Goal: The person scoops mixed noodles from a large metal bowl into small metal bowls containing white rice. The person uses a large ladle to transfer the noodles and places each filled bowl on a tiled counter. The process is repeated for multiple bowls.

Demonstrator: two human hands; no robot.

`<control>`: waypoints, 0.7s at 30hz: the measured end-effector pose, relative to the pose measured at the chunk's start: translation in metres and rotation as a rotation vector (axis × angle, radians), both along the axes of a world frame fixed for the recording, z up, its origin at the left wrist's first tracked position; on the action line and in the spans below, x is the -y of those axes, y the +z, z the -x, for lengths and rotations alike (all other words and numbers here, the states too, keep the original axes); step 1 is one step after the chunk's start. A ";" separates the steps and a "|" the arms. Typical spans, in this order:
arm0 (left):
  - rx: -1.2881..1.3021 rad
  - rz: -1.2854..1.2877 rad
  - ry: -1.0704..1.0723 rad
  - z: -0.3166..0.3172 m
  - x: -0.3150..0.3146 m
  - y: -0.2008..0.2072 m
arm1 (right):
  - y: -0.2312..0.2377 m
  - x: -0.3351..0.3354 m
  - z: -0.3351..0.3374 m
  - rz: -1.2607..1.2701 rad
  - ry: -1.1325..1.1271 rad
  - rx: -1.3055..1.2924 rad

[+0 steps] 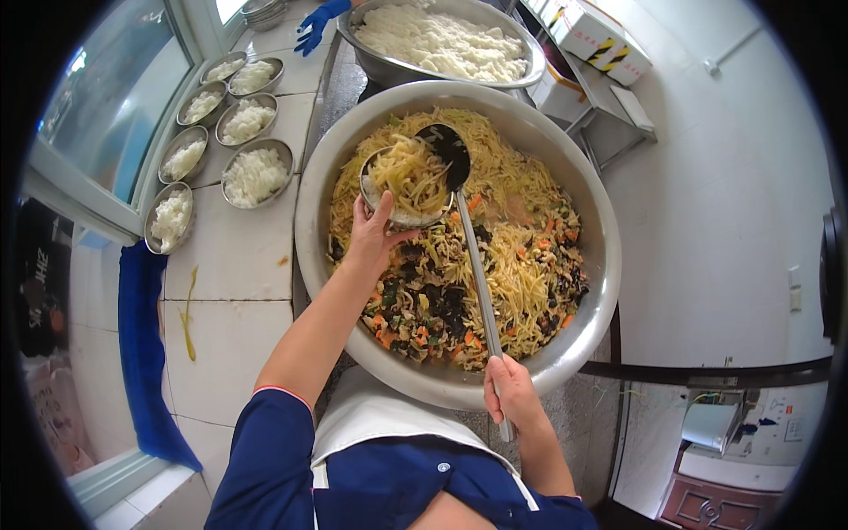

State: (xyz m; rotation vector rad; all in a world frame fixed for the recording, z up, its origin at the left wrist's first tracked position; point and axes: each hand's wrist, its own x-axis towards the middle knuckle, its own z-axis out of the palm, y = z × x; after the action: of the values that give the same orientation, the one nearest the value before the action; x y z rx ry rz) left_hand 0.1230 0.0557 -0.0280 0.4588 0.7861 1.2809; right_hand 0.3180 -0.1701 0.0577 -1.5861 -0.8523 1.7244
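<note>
My left hand (378, 237) grips a small metal bowl (366, 168) by its near side. Inside it, pale shredded vegetable strips (411, 177) lie over white rice. My right hand (512, 389) is closed round the handle end of a long metal ladle (478, 274), whose dark, wet head (449, 152) rests tilted at the bowl's right edge. Both are above a very large metal basin (605, 265) full of food. Pale shreds fill its far part, while a darker mix with orange carrot pieces (424, 331) lies nearer me.
Several metal bowls of rice (256, 177) stand on the white tiled counter (234, 256) at left. Beyond the basin sits another large basin of rice (442, 40). A blue-gloved hand (320, 25) of another person is at the far end. A blue cloth (146, 353) hangs over the counter's left edge.
</note>
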 end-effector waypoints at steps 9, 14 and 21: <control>0.118 -0.176 -0.073 0.040 0.007 0.001 | -0.011 0.000 -0.004 -0.556 0.172 1.147; 0.321 -0.098 -0.183 0.067 0.008 0.004 | -0.001 -0.002 0.004 -0.725 0.094 1.006; 0.369 -0.079 0.070 0.148 0.045 0.061 | 0.006 -0.028 0.021 -0.325 -0.162 0.101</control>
State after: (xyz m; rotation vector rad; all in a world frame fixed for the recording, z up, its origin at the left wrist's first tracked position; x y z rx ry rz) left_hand -0.0253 0.0102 0.0332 0.2476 0.4448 1.4140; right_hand 0.2970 -0.1419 0.0640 -1.4850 -0.9704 1.3266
